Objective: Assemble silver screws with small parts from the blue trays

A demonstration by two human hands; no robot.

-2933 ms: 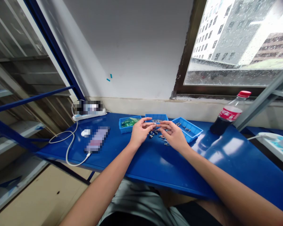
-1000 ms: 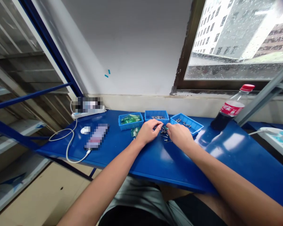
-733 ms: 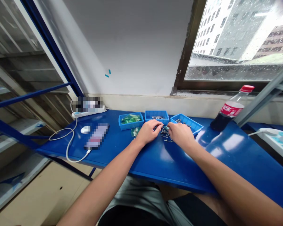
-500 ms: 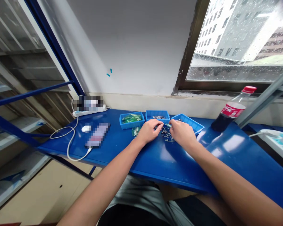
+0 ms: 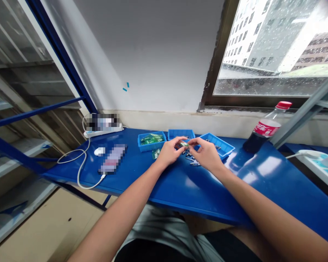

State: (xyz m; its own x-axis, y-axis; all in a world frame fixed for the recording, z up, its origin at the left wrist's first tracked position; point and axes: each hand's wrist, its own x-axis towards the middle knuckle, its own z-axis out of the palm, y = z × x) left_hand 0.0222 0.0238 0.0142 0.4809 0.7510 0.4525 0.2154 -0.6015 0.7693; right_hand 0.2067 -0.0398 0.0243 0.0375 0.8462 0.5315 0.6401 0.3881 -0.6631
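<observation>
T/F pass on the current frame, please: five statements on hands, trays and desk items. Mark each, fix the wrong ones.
1. The left hand and right hand hold a small greenish piece at their fingertips. True.
2. Loose metal parts lie on the blue table near the hands. True.
3. The left tray is empty. False: it holds a pile of green pieces.
4. The bottle has a blue cap. False: its cap is red.
5. A white cable runs to the near end of the pixelated device. True.
</observation>
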